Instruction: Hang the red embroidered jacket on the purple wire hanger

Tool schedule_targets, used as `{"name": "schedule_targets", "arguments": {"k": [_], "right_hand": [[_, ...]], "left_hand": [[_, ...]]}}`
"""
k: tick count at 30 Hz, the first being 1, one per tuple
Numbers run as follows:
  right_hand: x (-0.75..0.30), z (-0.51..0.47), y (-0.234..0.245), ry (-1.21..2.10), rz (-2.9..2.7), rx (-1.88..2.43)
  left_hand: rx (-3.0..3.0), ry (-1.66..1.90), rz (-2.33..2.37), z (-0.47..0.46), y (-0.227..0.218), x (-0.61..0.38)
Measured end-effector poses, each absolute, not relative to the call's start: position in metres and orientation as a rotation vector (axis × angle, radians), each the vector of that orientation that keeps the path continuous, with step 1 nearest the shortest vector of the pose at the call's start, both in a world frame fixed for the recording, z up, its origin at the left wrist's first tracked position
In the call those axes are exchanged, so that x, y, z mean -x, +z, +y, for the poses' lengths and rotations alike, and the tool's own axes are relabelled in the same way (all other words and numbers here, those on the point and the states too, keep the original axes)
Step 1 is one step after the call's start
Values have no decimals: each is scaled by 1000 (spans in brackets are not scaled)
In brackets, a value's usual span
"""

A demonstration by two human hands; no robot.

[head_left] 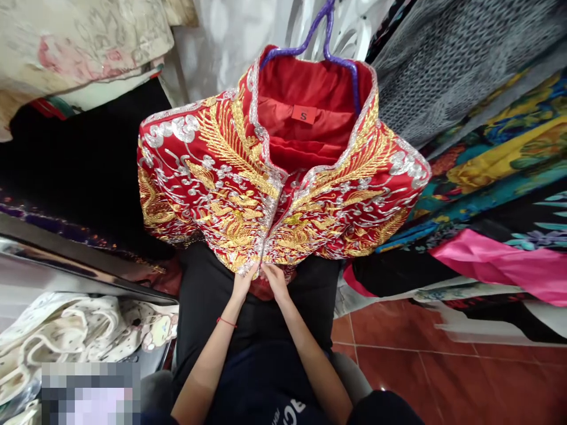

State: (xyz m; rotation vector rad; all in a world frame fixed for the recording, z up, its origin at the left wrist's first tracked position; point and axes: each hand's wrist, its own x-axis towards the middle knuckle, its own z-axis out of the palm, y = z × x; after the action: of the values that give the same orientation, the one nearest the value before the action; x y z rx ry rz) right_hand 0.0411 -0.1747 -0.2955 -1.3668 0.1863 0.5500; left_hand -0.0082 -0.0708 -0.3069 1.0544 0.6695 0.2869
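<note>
Pinching the red jacket point(239, 206) (gold-embroidered) two-handed

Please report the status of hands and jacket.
Left hand and right hand holding red jacket at lower front. Jacket on purple hanger, collar open. Nothing visibly blocking hands.

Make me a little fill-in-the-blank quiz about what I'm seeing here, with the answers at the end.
1. The embroidered red jacket hangs on a hanger coloured ____.
2. The label inside the collar bears the letter ____.
3. The thin red bracelet is on the person's ____ wrist.
4. The left hand and right hand touch the jacket's front opening ____ its collar, not above it.

Missing words: purple; S; left; below.
</note>
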Motion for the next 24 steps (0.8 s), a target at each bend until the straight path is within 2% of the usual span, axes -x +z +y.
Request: {"name": "schedule_targets", "arguments": {"k": [10,19,24], "right_hand": [[-32,-179,-274,339,30,1652],[-46,-165,-274,621,4,1534],[-47,-161,-263,629,57,1411]], "left_hand": [[-1060,248,656,-69,-302,12],[-1081,231,650,-64,-301,14],[-1079,266,645,-66,-299,11]]}}
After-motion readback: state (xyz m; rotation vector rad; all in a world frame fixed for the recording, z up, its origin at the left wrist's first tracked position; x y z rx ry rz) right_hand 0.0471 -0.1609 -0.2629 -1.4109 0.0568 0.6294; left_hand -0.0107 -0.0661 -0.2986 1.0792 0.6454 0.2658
